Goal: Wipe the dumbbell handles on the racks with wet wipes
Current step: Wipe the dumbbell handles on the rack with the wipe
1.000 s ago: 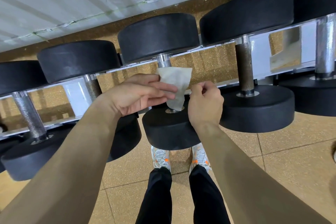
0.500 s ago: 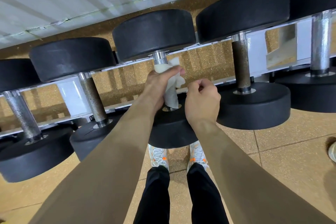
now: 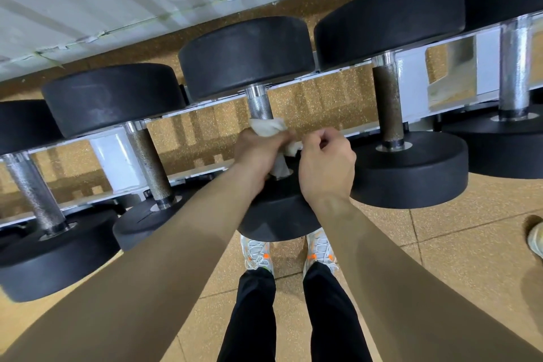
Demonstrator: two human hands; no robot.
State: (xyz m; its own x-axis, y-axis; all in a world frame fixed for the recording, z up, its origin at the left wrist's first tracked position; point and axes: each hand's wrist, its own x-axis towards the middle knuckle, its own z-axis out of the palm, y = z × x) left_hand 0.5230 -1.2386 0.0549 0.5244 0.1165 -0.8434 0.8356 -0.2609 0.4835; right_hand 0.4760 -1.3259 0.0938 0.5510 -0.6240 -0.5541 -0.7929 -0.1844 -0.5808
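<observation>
Grips wet wipe (image 3: 269, 126) around the knurled handle (image 3: 258, 106) of the middle dumbbell (image 3: 246, 56) with left hand (image 3: 255, 153), fingers curled tight on it, bare steel above, loose end hanging toward the near plate (image 3: 279, 220). Holds right hand (image 3: 326, 164) just beside, fingers curled in at the wipe's right corner; can't tell if actually pinching it. Has that dumbbell lying across the white rack (image 3: 114, 156) between its neighbours, rusty handle (image 3: 388, 103) on the next one right, grey-orange shoes (image 3: 255, 253) below on the tan floor (image 3: 440, 244).
</observation>
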